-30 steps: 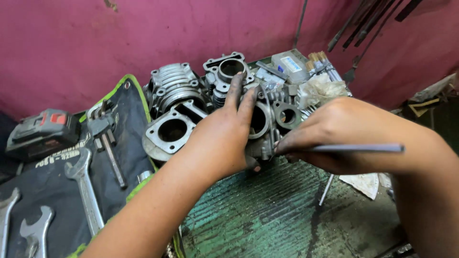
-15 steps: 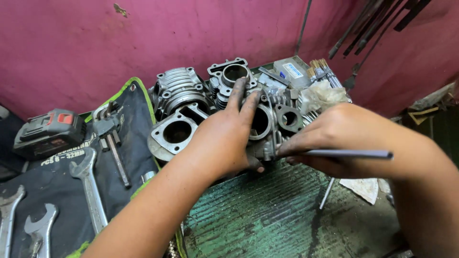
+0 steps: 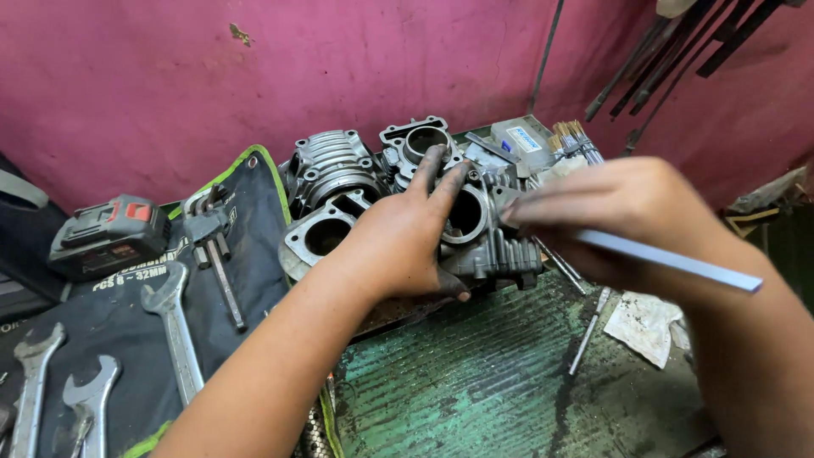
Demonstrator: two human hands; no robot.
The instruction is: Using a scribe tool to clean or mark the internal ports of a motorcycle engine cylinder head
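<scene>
Fingers (image 3: 441,182) gripping finned engine part (image 3: 492,250) on worn green bench (image 3: 492,382) against pink wall (image 3: 254,76).

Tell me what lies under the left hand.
The left hand rests on a grey finned engine part, fingers beside its round bore. Below that is a worn green bench top. The part's face under the palm is covered.

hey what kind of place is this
Likely a small engine repair workshop: grey finned metal engine cylinder parts on a worn green bench, steel open-ended spanners on a black tool roll.
</scene>
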